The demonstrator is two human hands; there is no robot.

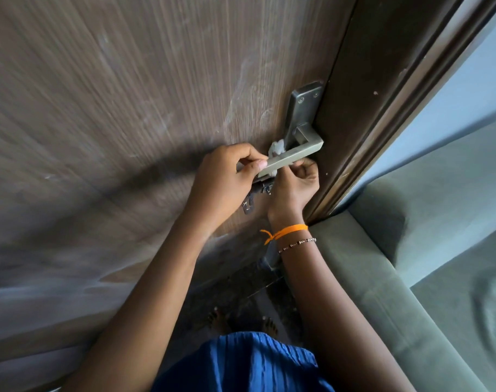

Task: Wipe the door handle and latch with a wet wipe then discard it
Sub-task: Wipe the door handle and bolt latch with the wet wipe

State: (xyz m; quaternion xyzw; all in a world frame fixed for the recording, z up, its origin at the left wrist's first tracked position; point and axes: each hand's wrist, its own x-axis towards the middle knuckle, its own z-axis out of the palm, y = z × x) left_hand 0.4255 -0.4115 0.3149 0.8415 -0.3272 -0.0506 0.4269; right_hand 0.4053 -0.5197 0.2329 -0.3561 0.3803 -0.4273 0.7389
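A silver lever door handle [294,157] juts from a metal backplate [303,108] on the brown wooden door [114,108]. A white wet wipe [277,148] is bunched behind the lever, showing above and below it. My left hand [227,179] pinches the lever's free end between thumb and fingers. Under the lever, my right hand [297,185] reaches up with its fingers curled around the wipe. A dark sliding latch [255,193] sits just below the handle, partly hidden between my two hands.
The dark door frame [368,108] runs along the right of the handle. A grey-green upholstered sofa arm [382,264] stands close on the right. My bare feet [221,321] are on the dark floor by the door.
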